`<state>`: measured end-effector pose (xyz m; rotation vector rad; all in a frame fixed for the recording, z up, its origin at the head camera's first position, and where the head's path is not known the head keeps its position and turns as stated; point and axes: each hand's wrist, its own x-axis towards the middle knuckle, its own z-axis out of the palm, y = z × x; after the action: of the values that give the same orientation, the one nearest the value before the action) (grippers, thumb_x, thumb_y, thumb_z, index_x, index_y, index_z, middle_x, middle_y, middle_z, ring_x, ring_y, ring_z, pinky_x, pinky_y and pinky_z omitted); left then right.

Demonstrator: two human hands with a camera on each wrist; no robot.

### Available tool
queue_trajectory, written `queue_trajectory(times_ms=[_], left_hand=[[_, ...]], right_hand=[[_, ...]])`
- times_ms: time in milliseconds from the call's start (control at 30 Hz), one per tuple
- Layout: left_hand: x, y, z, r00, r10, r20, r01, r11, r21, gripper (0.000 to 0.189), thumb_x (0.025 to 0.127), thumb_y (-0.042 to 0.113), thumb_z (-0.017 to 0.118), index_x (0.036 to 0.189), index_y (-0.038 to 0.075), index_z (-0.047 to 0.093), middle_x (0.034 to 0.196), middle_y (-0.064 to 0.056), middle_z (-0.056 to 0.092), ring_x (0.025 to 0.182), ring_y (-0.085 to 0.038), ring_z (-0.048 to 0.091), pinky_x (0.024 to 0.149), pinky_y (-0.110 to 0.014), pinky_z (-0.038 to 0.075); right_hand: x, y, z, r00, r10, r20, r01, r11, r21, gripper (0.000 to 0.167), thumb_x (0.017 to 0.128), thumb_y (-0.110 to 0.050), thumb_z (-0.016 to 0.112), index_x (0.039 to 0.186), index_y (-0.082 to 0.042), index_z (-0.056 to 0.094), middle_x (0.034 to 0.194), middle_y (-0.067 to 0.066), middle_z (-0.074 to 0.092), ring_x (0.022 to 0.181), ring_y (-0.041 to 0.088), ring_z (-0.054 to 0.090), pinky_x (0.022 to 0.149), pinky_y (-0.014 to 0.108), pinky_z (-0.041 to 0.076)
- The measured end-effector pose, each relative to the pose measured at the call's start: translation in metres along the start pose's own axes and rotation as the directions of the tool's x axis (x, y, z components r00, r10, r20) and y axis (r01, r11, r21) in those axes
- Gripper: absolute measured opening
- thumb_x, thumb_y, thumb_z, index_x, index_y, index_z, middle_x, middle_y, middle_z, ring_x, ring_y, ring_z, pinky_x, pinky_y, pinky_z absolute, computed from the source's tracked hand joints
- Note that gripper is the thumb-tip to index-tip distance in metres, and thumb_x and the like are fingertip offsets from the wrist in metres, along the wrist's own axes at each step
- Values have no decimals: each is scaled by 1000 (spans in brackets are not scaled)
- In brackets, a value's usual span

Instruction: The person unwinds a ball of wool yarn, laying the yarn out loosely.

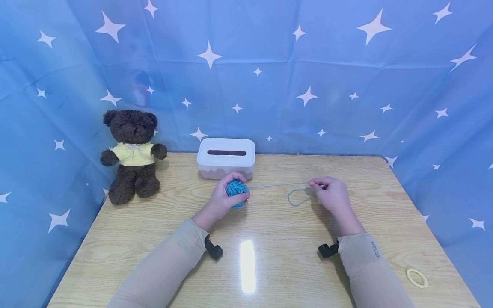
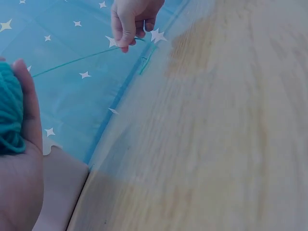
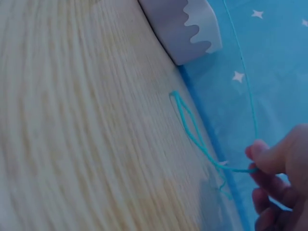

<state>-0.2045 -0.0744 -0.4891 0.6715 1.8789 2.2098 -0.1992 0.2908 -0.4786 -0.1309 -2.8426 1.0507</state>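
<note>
My left hand point(image 1: 220, 201) grips a ball of blue yarn point(image 1: 236, 192), thumb across its front and fingers around the top. From the ball a thin yarn strand point(image 1: 277, 185) runs nearly straight to my right hand point(image 1: 334, 194), which pinches it between thumb and fingertips. Below that pinch the loose end hangs in a loop, best seen in the right wrist view as a turquoise yarn loop point(image 3: 190, 126). In the left wrist view the yarn ball point(image 2: 9, 110) lies against the palm at the left edge.
Just behind my left hand stands a white tissue box point(image 1: 226, 158) with a slotted lid. A dark brown teddy bear point(image 1: 132, 156) in a yellow top sits at the back left. Near the right front edge of the wooden table point(image 1: 289, 265) lies a pale yellow ring point(image 1: 417, 278).
</note>
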Motion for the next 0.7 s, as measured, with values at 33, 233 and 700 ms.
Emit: queue_trajectory(times_ms=[33,233,700], left_hand=[[0,1,0,1000,-1,-3,1,1000,1,43,93,-6,72,129,-14,49,119,-14,60,88,-13,74,78,-30,68],[0,-1,1,998,47,-44,-44,996,80,34,93,-6,74,123,-7,58,132,-25,66,110,-13,73,94,-25,63],[1,-3,1,995,45,-91,-44,999,5,29,98,-8,69,124,-5,57,111,-9,69,88,-16,75,83,-32,68]], right_hand=[[0,1,0,1000,3,17,-3,1000,-8,32,109,-36,70,122,-10,84,124,18,80,94,25,67,72,30,51],[2,6,-3,988,60,140,-48,995,-89,31,108,-32,70,123,-10,84,135,21,77,113,40,72,87,46,59],[-1,0,2,975,93,201,-77,993,-84,29,104,-37,77,118,-13,84,127,17,79,115,36,72,95,52,58]])
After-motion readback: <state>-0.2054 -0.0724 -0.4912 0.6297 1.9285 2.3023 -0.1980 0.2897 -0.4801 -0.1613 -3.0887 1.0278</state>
